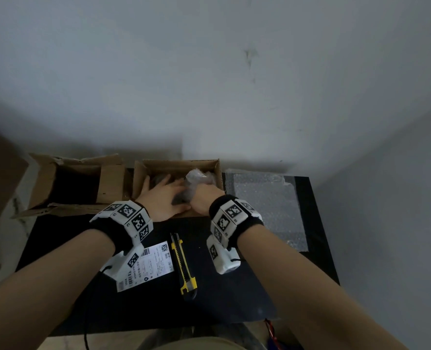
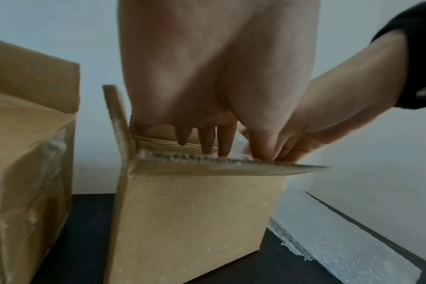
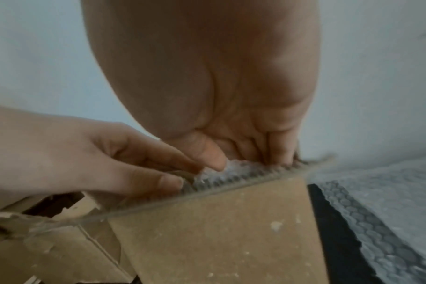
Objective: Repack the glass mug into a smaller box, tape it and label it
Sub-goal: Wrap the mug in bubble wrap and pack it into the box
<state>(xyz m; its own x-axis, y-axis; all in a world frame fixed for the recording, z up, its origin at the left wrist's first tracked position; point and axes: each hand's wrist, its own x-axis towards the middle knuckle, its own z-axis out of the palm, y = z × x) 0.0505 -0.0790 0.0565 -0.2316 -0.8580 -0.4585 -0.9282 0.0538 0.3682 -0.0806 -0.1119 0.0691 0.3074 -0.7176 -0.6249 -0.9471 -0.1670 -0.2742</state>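
Observation:
The small open cardboard box point(image 1: 215, 170) stands at the back of the black table. Inside it sits the mug in a bubble wrap bundle point(image 1: 196, 179), on the right half. My right hand point(image 1: 202, 196) reaches into the box, and its thumb and curled fingers point(image 3: 277, 153) grip the bundle point(image 3: 234, 170). My left hand point(image 1: 167, 189) lies beside it in the left half, fingers point(image 2: 225, 142) straight and pointing down into the box point(image 2: 195, 221), touching the wrap. The glass itself is hidden by the wrap and hands.
A larger opened box point(image 1: 78, 183) stands just left of the small one. A loose bubble wrap sheet point(image 1: 267, 205) lies to the right. Near me on the table are a shipping label point(image 1: 151, 263) and a yellow utility knife point(image 1: 184, 266). A wall rises right behind the boxes.

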